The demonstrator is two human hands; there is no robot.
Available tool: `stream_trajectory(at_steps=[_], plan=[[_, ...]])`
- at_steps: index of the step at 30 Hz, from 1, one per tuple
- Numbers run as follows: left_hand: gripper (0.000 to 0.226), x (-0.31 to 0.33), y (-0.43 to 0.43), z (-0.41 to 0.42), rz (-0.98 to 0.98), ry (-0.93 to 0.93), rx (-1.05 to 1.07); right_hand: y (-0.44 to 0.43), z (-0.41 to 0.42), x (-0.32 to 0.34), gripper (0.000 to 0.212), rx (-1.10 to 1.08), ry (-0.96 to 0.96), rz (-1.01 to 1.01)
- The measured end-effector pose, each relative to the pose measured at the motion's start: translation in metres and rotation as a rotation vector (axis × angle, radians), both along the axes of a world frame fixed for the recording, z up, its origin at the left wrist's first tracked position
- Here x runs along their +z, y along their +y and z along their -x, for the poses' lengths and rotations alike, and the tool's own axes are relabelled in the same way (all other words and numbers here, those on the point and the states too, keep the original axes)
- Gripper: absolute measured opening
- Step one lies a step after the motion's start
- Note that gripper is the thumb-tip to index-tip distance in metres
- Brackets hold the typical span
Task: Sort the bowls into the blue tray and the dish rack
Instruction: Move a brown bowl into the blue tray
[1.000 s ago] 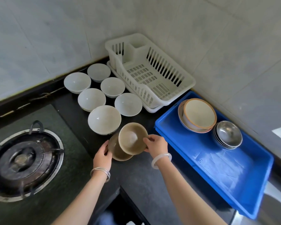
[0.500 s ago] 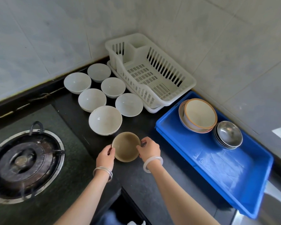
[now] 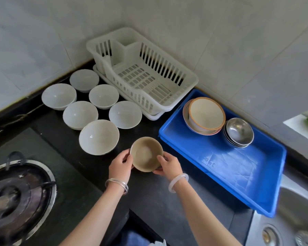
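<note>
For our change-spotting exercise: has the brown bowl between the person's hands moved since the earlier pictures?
Yes. The brown bowl has shifted right, away from the large white bowl and closer to the near corner of the blue tray.

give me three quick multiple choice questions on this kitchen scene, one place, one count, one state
1. The steel bowls sit: A on the floor; B in the blue tray; C in a cupboard.
2. White bowls on the counter: A four; B eight; C six.
3. The brown bowl is: A gripped by both hands; B lying upside down; C filled with rice.

Answers: 1 B, they are stacked at the tray's far side. 2 C, six stand in a cluster. 3 A, the left hand and right hand grip its sides.
</note>
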State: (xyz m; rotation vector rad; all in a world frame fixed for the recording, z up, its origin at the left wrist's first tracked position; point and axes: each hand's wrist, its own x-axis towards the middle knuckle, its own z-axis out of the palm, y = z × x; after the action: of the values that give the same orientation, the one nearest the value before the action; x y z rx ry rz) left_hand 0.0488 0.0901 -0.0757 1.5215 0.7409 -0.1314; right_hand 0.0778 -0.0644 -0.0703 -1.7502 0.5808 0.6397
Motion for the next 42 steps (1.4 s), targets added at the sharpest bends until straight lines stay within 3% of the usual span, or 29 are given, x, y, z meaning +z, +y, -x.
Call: stream_trajectory(at_steps=[11,18,22,27,36,42], plan=[[0.01,0.049,-0.148,-0.053,0.153,-0.095,-0.342,-0.146,0.011,0.041,0.013,-0.536,-0.24,-0.173],[0.018,0.039,-0.269,-0.074,0.208,-0.036,-0.548,-0.244,0.028,0.034,0.011,-0.834,-0.271,-0.202],[0.021,0.026,-0.321,-0.076,0.23,0.05,-0.598,-0.281,0.037,0.019,0.022,-0.909,-0.238,-0.146],[0.027,0.007,-0.365,-0.081,0.345,0.171,-0.583,-0.311,0.028,-0.001,0.019,-1.029,-0.217,-0.11],[0.019,-0.023,-0.405,-0.096,0.216,0.143,-0.63,-0.335,-0.013,-0.02,0.031,-1.105,-0.178,-0.122],[0.018,-0.031,-0.424,-0.1,0.174,0.099,-0.608,-0.345,-0.03,-0.033,0.013,-1.172,-0.179,-0.164]])
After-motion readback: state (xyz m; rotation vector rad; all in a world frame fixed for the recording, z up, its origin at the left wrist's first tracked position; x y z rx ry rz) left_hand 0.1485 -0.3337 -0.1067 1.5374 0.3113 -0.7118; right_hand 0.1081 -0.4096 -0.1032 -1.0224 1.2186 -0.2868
